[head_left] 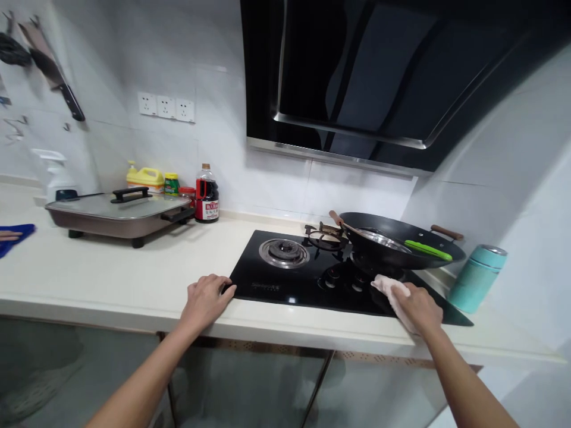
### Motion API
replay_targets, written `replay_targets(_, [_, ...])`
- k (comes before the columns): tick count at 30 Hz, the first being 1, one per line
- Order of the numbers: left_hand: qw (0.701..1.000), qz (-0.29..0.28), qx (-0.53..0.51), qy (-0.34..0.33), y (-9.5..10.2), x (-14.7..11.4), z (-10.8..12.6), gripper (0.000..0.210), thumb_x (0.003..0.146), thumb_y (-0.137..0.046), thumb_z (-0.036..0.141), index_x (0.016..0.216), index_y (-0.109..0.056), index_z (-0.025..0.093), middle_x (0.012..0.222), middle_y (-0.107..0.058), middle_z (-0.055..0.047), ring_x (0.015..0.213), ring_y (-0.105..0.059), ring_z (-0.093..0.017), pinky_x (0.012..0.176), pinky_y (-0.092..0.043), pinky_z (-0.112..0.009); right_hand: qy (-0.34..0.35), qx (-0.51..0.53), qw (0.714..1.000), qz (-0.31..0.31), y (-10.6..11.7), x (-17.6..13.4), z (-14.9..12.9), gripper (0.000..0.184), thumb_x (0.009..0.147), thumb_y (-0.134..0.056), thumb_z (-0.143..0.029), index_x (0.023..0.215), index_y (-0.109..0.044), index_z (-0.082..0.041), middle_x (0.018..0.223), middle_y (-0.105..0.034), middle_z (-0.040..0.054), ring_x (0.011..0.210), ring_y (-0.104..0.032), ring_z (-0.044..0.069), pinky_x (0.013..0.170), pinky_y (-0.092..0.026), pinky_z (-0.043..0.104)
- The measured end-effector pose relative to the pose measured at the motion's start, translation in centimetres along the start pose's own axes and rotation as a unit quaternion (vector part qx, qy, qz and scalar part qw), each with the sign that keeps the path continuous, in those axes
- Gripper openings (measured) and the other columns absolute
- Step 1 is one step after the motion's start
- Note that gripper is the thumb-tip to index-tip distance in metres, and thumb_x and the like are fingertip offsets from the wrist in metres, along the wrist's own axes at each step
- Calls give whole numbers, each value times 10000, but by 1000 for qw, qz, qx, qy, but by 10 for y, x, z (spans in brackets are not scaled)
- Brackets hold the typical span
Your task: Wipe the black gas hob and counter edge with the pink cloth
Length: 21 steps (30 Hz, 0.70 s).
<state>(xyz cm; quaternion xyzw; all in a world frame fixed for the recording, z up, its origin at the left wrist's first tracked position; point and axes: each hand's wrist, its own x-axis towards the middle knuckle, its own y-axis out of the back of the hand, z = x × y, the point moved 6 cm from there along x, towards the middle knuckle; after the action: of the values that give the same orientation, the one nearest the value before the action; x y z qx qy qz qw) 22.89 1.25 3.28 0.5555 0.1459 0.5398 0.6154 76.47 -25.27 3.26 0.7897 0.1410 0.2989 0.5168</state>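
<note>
The countertop (134,267) spans the work area, running mainly to the left of the right-hand grip. The range hood (357,83) overhangs above and behind the grip. The black glass cooktop (307,292) is set into the countertop; the grip is located over its front right portion. The wok (383,255) sits on the right side of the cooktop, just behind the grip. A teal bottle (477,279) stands on the countertop, near the grip on its right. The left burner (284,254) is uncovered, well to the left of the grip. The left hand (206,300) rests at the front left corner of the cooktop, fingers loosely bent, with no object visible in it. The right hand (419,306) is closed over a white cloth (392,291), pressing it at the front edge of the glass. Progress: wiping appears to be under way at the front right; the wiped extent cannot be determined. The glass under the wok is obstructed and presumably outstanding. Orientation: the long axis of the cloth runs diagonally, from a free tip at the back left of the grip to the front edge. The tip points toward the control knobs (358,282).
</note>
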Motion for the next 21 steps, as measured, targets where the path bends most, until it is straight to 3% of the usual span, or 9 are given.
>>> replay_targets(3, [1000, 5, 3, -8, -1, 0, 0, 350, 943, -493, 478, 1042, -748, 259, 1114, -755, -74, 1139, -623, -307, 1005, -403, -460, 17, -41, 998, -34, -11, 15, -31, 633, 982, -324, -625, 1325, -692, -241, 1213, -717, 188, 1128, -680, 397, 904, -498, 538])
replay_targets(9, [1000, 7, -18, -7, -1, 0, 0, 350, 920, -494, 501, 1009, -748, 276, 1080, -763, -54, 1110, -642, -297, 986, -418, -446, 130, -11, 988, -84, -33, 48, -81, 548, 984, -406, -628, 1290, -727, -306, 1166, -770, 109, 1102, -709, 327, 900, -496, 412])
replay_targets(13, [999, 10, -41, -9, -2, 1, -2, 347, 905, -515, 525, 979, -750, 281, 1042, -766, -38, 1079, -651, -288, 976, -436, -439, 181, 11, 978, -104, -43, 66, -96, 506, 974, -467, -599, 1332, -714, -340, 1236, -762, 51, 1133, -704, 290, 912, -501, 365])
replay_targets(21, [998, -16, -52, 25, 1, 7, -2, 379, 893, -519, 567, 962, -763, 285, 1006, -763, -36, 1067, -643, -303, 967, -461, -444, 222, 24, 965, -139, -54, 79, -110, 571, 973, -498, -591, 1465, -618, -327, 1418, -672, 48, 1298, -613, 317, 1074, -440, 424])
